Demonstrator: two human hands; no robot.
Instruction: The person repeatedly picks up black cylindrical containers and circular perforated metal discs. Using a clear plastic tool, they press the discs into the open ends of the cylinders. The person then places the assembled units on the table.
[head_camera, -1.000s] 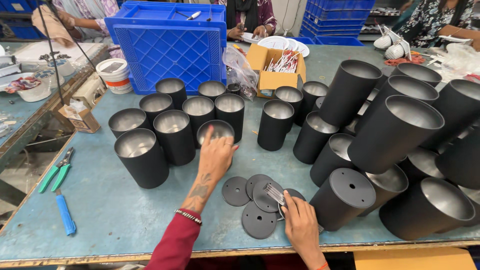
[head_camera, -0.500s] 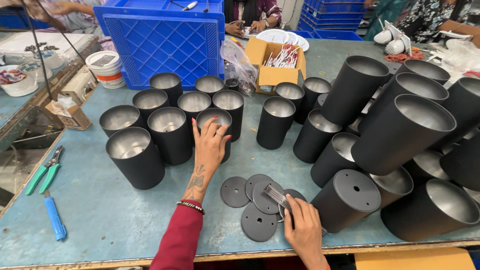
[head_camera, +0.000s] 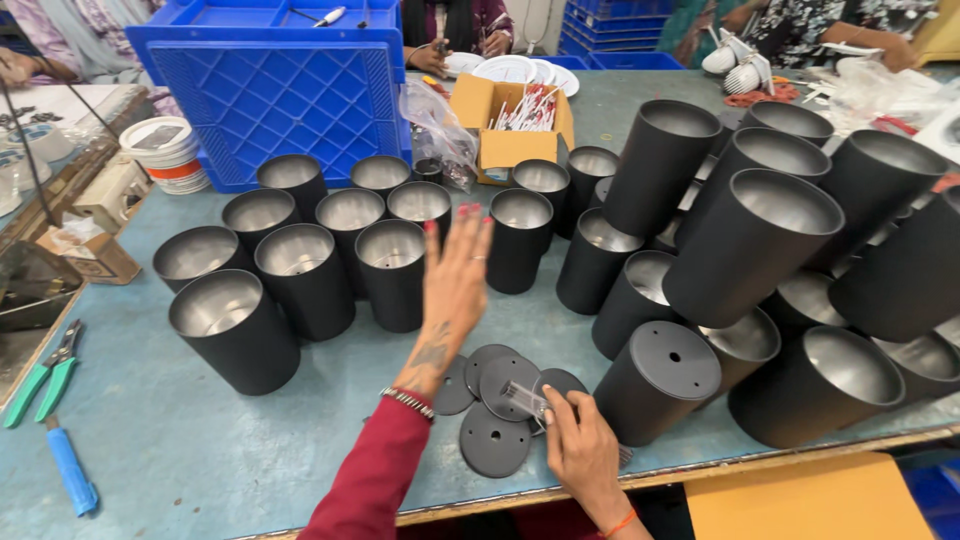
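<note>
A person's left hand (head_camera: 455, 290) hangs open, fingers spread, above the blue-green workbench (head_camera: 150, 430), just in front of an upright black cylinder (head_camera: 520, 238) and beside another (head_camera: 392, 272). The right hand (head_camera: 580, 455) pinches a small clear packet (head_camera: 528, 400) over a cluster of flat dark discs (head_camera: 495, 410). A capped cylinder (head_camera: 655, 380) lies tipped just right of it. Behind stand more open cylinders, a blue crate (head_camera: 270, 90) and a cardboard box (head_camera: 510, 125); green pliers (head_camera: 40, 375) lie far left.
</note>
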